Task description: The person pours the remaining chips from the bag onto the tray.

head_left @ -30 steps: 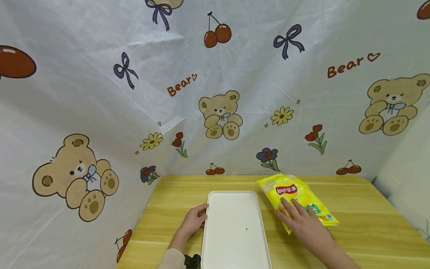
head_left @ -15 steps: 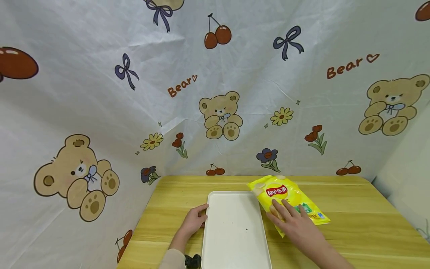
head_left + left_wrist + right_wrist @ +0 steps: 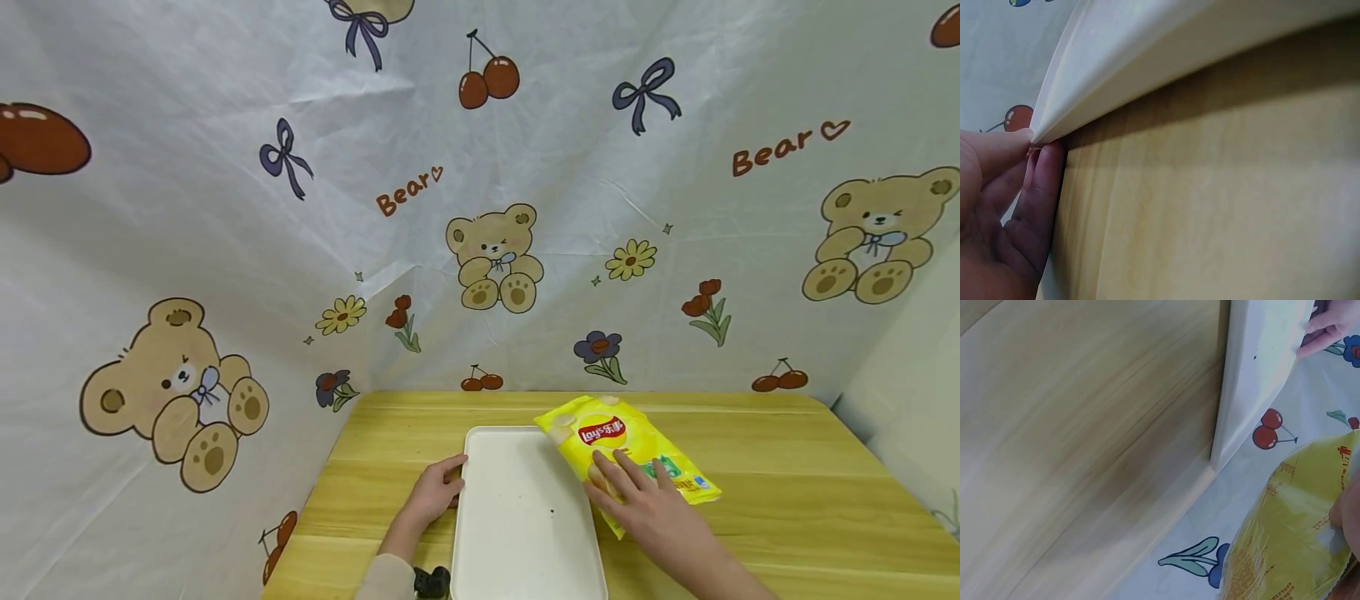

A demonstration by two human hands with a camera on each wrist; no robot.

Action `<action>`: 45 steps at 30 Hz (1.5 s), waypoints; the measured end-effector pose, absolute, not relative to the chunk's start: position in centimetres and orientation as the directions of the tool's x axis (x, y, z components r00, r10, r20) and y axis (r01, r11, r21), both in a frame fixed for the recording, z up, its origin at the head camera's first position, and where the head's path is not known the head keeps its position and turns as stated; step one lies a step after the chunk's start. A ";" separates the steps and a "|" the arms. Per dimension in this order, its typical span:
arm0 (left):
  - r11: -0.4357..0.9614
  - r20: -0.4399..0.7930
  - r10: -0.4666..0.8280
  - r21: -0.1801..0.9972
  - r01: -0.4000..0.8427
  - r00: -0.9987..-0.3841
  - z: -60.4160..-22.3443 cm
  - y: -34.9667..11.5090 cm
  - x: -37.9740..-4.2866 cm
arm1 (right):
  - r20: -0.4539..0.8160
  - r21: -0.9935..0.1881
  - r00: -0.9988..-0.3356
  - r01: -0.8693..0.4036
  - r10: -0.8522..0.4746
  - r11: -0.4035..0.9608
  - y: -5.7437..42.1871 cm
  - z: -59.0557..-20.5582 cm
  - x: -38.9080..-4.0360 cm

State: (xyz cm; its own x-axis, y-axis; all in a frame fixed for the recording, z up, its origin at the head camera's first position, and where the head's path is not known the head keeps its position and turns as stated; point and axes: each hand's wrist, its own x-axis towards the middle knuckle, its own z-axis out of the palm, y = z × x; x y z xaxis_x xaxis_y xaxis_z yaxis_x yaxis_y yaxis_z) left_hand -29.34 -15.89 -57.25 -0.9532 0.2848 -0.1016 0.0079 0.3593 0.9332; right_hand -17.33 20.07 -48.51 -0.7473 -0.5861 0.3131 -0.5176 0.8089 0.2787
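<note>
A white rectangular tray [image 3: 525, 517] lies on the wooden table. My left hand [image 3: 433, 493] grips its left edge; in the left wrist view the thumb [image 3: 1004, 149] is at the rim and a finger [image 3: 1046, 181] below it. On the right, my right hand [image 3: 648, 507] holds a yellow bag of Lay's potato chips [image 3: 622, 429], fingers spread over its front. In the right wrist view the bag's printed back [image 3: 1291, 531] shows, raised off the table, with part of the hand against it. The bag's left corner overlaps the tray's top right corner in the head view.
The wooden tabletop [image 3: 810, 500] stretches to the right of the bag. Behind it hangs a white curtain [image 3: 555, 167] printed with bears, cherries and flowers. A small black object [image 3: 431, 582] is by the left wrist, beside the tray.
The bag of chips, held in my right hand, has moved left from beside the tray until its corner overlaps the tray. My left hand and the tray have stayed in place.
</note>
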 end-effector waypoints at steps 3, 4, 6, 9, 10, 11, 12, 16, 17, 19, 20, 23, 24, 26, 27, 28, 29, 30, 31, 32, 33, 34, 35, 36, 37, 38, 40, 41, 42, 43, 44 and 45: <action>0.376 -0.097 0.292 0.926 0.020 -0.951 -57.3 -15.9 -29.4 | 0.333 0.283 -0.724 -0.534 -0.604 0.797 19.8 -48.5 -17.3; 0.380 -0.098 0.294 0.925 0.022 -0.951 -57.3 -16.0 -29.4 | 0.336 0.281 -0.720 -0.539 -0.607 0.794 19.7 -48.4 -17.3; 0.379 -0.099 0.299 0.925 0.023 -0.949 -57.3 -16.0 -29.5 | 0.336 0.279 -0.715 -0.546 -0.613 0.790 19.5 -48.3 -17.3; 0.361 -0.094 0.311 0.932 0.026 -0.946 -57.4 -16.1 -29.5 | 0.338 0.275 -0.708 -0.556 -0.620 0.784 19.2 -48.1 -17.2; 0.353 -0.096 0.315 0.935 0.022 -0.944 -57.4 -16.1 -29.5 | 0.339 0.276 -0.706 -0.558 -0.622 0.783 19.1 -48.1 -17.2; 0.342 -0.096 0.320 0.939 0.021 -0.943 -57.4 -16.1 -29.6 | 0.341 0.279 -0.703 -0.558 -0.624 0.782 19.0 -48.1 -17.1; 0.331 -0.091 0.325 0.943 0.023 -0.941 -57.5 -16.1 -29.6 | 0.346 0.279 -0.699 -0.561 -0.626 0.780 18.9 -48.1 -17.1; 0.305 -0.096 0.333 0.952 0.010 -0.938 -57.6 -16.2 -29.5 | 0.364 0.286 -0.679 -0.569 -0.637 0.771 18.6 -48.3 -17.1; 0.302 -0.097 0.332 0.953 0.008 -0.938 -57.6 -16.2 -29.5 | 0.368 0.289 -0.674 -0.572 -0.641 0.767 18.5 -48.3 -17.2; 0.307 -0.107 0.325 0.952 -0.002 -0.940 -57.7 -16.2 -29.6 | 0.373 0.291 -0.662 -0.582 -0.650 0.760 18.3 -48.4 -17.2; 0.311 -0.110 0.321 0.950 -0.005 -0.941 -57.7 -16.1 -29.6 | 0.374 0.294 -0.656 -0.586 -0.655 0.755 18.2 -48.4 -17.2; 0.325 -0.106 0.313 0.946 0.001 -0.944 -57.7 -16.1 -29.8 | 0.378 0.304 -0.637 -0.599 -0.671 0.740 18.0 -48.3 -17.2; 0.329 -0.108 0.311 0.944 0.001 -0.944 -57.7 -16.0 -29.8 | 0.380 0.305 -0.631 -0.605 -0.676 0.736 17.8 -48.3 -17.2; 0.333 -0.108 0.309 0.943 0.001 -0.945 -57.8 -16.0 -29.8 | 0.382 0.306 -0.621 -0.614 -0.684 0.728 17.6 -48.3 -17.1; 0.331 -0.104 0.310 0.944 0.005 -0.945 -57.8 -16.0 -29.8 | 0.383 0.302 -0.618 -0.618 -0.686 0.726 17.5 -48.3 -17.1; 0.329 -0.107 0.308 0.944 0.001 -0.945 -57.8 -16.0 -29.8 | 0.381 0.298 -0.617 -0.623 -0.688 0.724 17.3 -48.3 -17.1; 0.326 -0.106 0.309 0.945 0.000 -0.945 -57.8 -16.0 -29.7 | 0.377 0.290 -0.619 -0.628 -0.689 0.723 17.2 -48.3 -17.0; 0.324 -0.106 0.309 0.946 -0.001 -0.945 -57.8 -16.0 -29.7 | 0.374 0.284 -0.621 -0.631 -0.689 0.722 17.0 -48.3 -17.0; 0.320 -0.104 0.309 0.947 0.000 -0.945 -57.8 -16.1 -29.6 | 0.369 0.278 -0.622 -0.635 -0.691 0.721 16.9 -48.3 -17.0; 0.315 -0.103 0.310 0.949 0.000 -0.945 -57.8 -16.1 -29.6 | 0.360 0.274 -0.624 -0.640 -0.693 0.718 16.7 -48.3 -16.9; 0.313 -0.101 0.310 0.950 0.001 -0.945 -57.8 -16.1 -29.5 | 0.352 0.272 -0.625 -0.644 -0.696 0.716 16.6 -48.3 -16.9; 0.311 -0.104 0.309 0.950 -0.003 -0.945 -57.7 -16.2 -29.5 | 0.347 0.271 -0.624 -0.648 -0.700 0.712 16.4 -48.3 -16.8; 0.310 -0.104 0.309 0.951 -0.004 -0.945 -57.7 -16.2 -29.5 | 0.343 0.269 -0.623 -0.652 -0.703 0.709 16.3 -48.3 -16.8; 0.312 -0.104 0.308 0.950 -0.003 -0.946 -57.8 -16.2 -29.5 | 0.340 0.269 -0.620 -0.657 -0.707 0.705 16.2 -48.3 -16.7; 0.312 -0.106 0.307 0.950 -0.005 -0.946 -57.8 -16.2 -29.4 | 0.339 0.267 -0.617 -0.661 -0.711 0.701 16.0 -48.3 -16.7; 0.313 -0.107 0.305 0.950 -0.007 -0.946 -57.8 -16.3 -29.5 | 0.338 0.265 -0.614 -0.665 -0.713 0.698 15.9 -48.3 -16.6; 0.316 -0.110 0.303 0.949 -0.009 -0.947 -57.7 -16.2 -29.5 | 0.346 0.257 -0.608 -0.671 -0.715 0.695 15.6 -48.2 -16.6; 0.318 -0.107 0.304 0.948 -0.005 -0.946 -57.7 -16.2 -29.5 | 0.349 0.249 -0.607 -0.674 -0.714 0.695 15.5 -48.2 -16.5; 0.320 -0.111 0.303 0.948 -0.009 -0.946 -57.7 -16.2 -29.5 | 0.353 0.243 -0.606 -0.676 -0.713 0.695 15.4 -48.1 -16.5; 0.319 -0.113 0.303 0.948 -0.011 -0.946 -57.7 -16.2 -29.6 | 0.357 0.237 -0.604 -0.679 -0.712 0.695 15.2 -48.0 -16.4; 0.318 -0.114 0.303 0.948 -0.012 -0.946 -57.7 -16.2 -29.6 | 0.359 0.229 -0.603 -0.683 -0.713 0.693 15.1 -47.9 -16.4; 0.317 -0.113 0.303 0.948 -0.012 -0.946 -57.7 -16.2 -29.6 | 0.358 0.221 -0.604 -0.686 -0.712 0.693 15.0 -47.8 -16.3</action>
State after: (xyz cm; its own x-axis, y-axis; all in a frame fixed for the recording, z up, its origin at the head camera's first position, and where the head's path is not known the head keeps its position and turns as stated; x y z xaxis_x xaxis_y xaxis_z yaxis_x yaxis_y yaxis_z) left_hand -29.63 -16.20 -57.66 -0.9463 0.3031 -0.1127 -0.0115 0.3166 0.9485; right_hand -16.33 14.98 -47.84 -0.6038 -0.7123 0.3579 -0.6862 0.6929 0.2214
